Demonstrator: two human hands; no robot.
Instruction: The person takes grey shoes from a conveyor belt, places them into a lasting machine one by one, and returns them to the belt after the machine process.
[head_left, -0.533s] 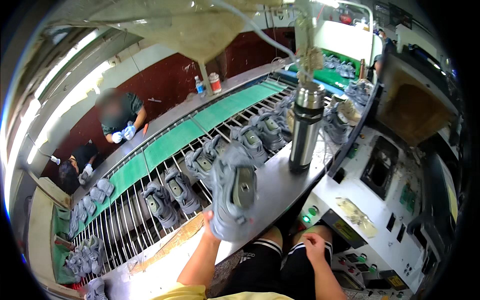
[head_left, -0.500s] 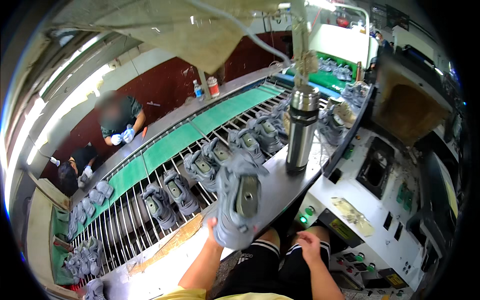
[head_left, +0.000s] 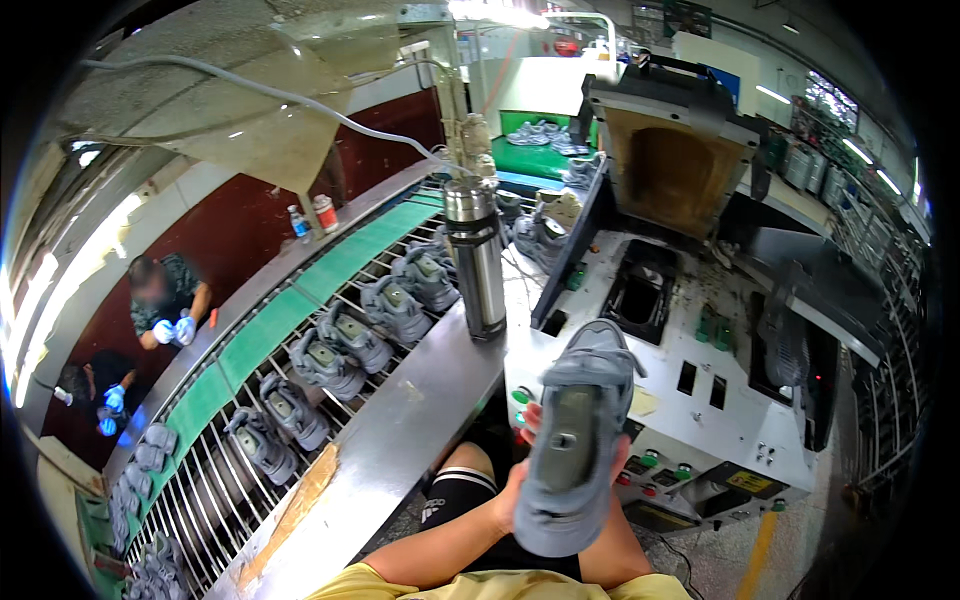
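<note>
Left hand (head_left: 512,492) and right hand (head_left: 621,462) clasp a grey shoe (head_left: 571,440), toe pointing away, before a white machine (head_left: 740,432), a steel flask (head_left: 475,265) standing on the bench (head_left: 400,405).

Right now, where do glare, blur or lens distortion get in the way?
Head view: the lights at far left are blown out, and the near end of the metal counter glares white; head view: a co-worker's head is blurred, while the held gray shoe reads clearly; head view: the fisheye bends the green strip and blackens the corners.
</note>
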